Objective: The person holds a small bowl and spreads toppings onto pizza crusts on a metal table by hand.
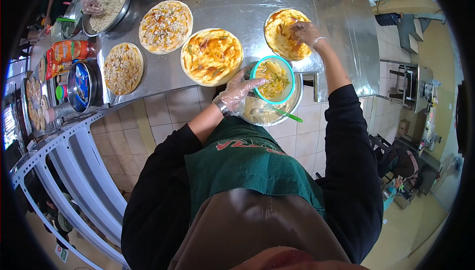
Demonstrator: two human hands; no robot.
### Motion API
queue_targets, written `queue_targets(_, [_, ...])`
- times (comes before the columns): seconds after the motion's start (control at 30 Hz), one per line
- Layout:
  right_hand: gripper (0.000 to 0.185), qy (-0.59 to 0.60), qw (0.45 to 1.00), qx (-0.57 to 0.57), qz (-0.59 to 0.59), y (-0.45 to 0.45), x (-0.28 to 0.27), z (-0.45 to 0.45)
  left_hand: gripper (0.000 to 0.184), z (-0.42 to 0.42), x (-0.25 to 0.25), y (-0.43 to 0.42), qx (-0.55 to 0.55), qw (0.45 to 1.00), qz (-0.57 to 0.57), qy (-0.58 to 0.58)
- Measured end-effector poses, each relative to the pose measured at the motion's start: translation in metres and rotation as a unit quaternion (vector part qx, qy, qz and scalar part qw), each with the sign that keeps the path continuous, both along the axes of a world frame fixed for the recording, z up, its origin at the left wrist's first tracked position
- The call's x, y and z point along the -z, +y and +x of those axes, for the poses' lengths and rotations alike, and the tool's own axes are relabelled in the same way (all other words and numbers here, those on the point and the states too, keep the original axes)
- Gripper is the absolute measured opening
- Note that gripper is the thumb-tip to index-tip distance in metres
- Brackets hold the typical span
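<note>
My left hand (235, 93), in a clear plastic glove, is closed on the rim of a teal-edged bowl (254, 79), thumb over the inside. Yellow and green strips in sauce fill this bowl. It is over a larger metal bowl (298, 97) of pale creamy mix, where a green-handled spoon (292, 116) rests. My right hand (307, 35), also gloved, is over a sauced pizza base (279, 40), fingertips bunched at its surface; what they hold is hidden. Left of the bowls lies another pizza base (212, 56) with sauce and strips.
Pizzas with crumbled white topping (166, 26) lie on the steel table (222, 7), more along its far edge. Another person's gloved hand (91, 3) is in a bowl of white crumbles (111, 7). Red-orange packets (67, 54) stand left; a white metal rack (74, 156) is lower left.
</note>
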State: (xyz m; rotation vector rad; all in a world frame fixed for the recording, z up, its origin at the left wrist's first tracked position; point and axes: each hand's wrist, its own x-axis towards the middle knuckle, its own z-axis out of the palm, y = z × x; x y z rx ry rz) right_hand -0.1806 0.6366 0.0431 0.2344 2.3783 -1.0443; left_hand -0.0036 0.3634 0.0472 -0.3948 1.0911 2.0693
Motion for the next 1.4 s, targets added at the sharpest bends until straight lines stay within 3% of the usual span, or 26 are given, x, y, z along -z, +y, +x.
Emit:
queue_targets(0.13, [0.024,0.060,0.990,-0.075,0.102,-0.014,0.008,0.000,0.075,0.001,-0.002,-0.003,0.000,1.000,-0.002,0.016])
queue_targets(0.2, [0.021,0.150,0.953,-0.179,0.193,-0.021,0.003,0.005,0.076,0.001,-0.008,-0.005,0.001,1.000,-0.009,0.012])
queue_targets(0.3, [0.018,0.234,0.929,-0.186,0.219,-0.027,-0.003,0.014,0.077,0.000,-0.009,-0.007,0.011,1.000,-0.001,0.014])
queue_targets(0.43, [0.016,0.315,0.917,-0.163,0.183,-0.025,-0.017,0.020,0.075,0.002,-0.004,-0.012,-0.006,1.000,0.007,0.008])
queue_targets(0.5, [0.014,0.214,0.963,-0.155,0.044,-0.039,-0.055,0.046,0.073,0.002,-0.001,-0.015,-0.012,1.000,0.016,0.012])
queue_targets(0.57, [0.014,0.170,0.954,-0.243,-0.052,-0.055,-0.076,0.075,0.067,0.001,0.000,-0.017,-0.016,0.999,0.051,0.011])
queue_targets(0.63, [0.012,0.224,0.912,-0.334,-0.078,-0.068,-0.071,0.105,0.064,-0.001,-0.005,-0.017,-0.015,0.998,0.051,0.043])
queue_targets(0.73, [0.014,0.255,0.876,-0.400,0.084,-0.087,-0.061,0.138,0.060,-0.003,-0.008,-0.016,-0.008,0.996,0.037,0.084])
queue_targets(0.83, [0.015,0.331,0.836,-0.396,0.187,-0.096,-0.047,0.148,0.065,-0.004,-0.007,-0.013,-0.002,0.997,0.037,0.075])
queue_targets(0.93, [0.016,0.400,0.804,-0.395,0.192,-0.100,-0.041,0.150,0.067,-0.004,-0.010,-0.011,-0.006,0.995,0.023,0.099])
queue_targets(1.07, [0.015,0.371,0.820,-0.408,0.157,-0.096,-0.035,0.154,0.067,-0.001,-0.009,-0.010,-0.002,0.996,0.014,0.084])
queue_targets(1.17, [0.013,0.372,0.795,-0.441,0.186,-0.088,-0.036,0.147,0.067,0.002,-0.010,-0.008,-0.021,0.997,0.023,0.071])
queue_targets(1.33, [0.009,0.375,0.826,-0.340,0.248,-0.081,-0.062,0.132,0.066,-0.003,-0.028,-0.011,-0.029,0.997,0.037,0.053])
queue_targets(1.4, [0.011,0.369,0.844,-0.325,0.213,-0.078,-0.067,0.131,0.068,-0.004,-0.024,-0.009,-0.035,0.997,0.027,0.064])
